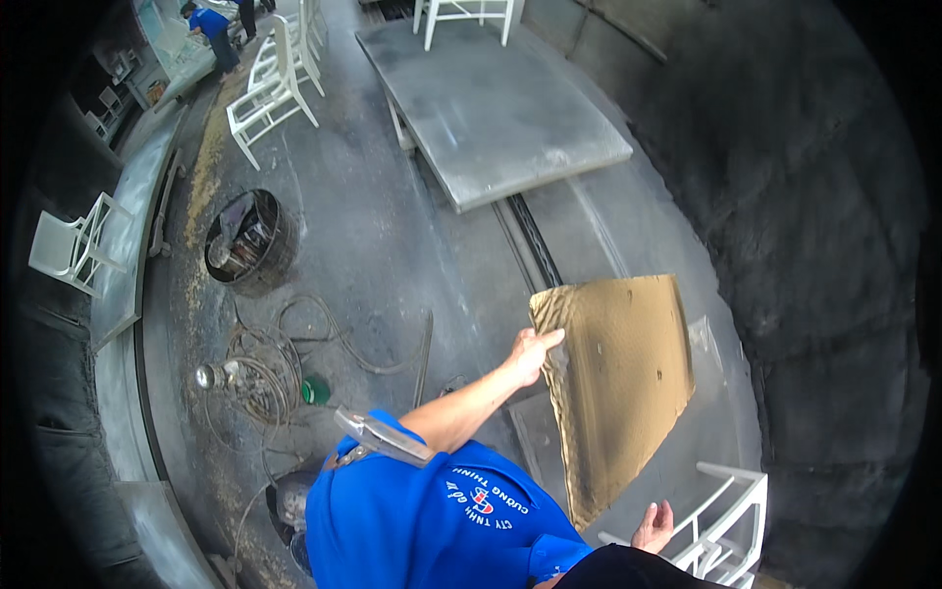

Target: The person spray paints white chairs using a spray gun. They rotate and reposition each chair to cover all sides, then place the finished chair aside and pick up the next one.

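Dusty grey concrete floor (392, 245) spread below us, with a rusty drum (250, 242) and coiled hoses (265, 373) to our left. Our left hand (535, 351), arm stretched forward, clamped its fingers on the upper left edge of a brown cardboard sheet (623, 383) held tilted above the floor. Our right hand (654, 527) hung near its lower corner, fingers loosely apart, beside a white chair (731, 525).

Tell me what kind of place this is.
Probably a furniture workshop: unfinished white chair frames, a dusty concrete floor with sawdust, coiled hoses, and a hand gripping a brown board.
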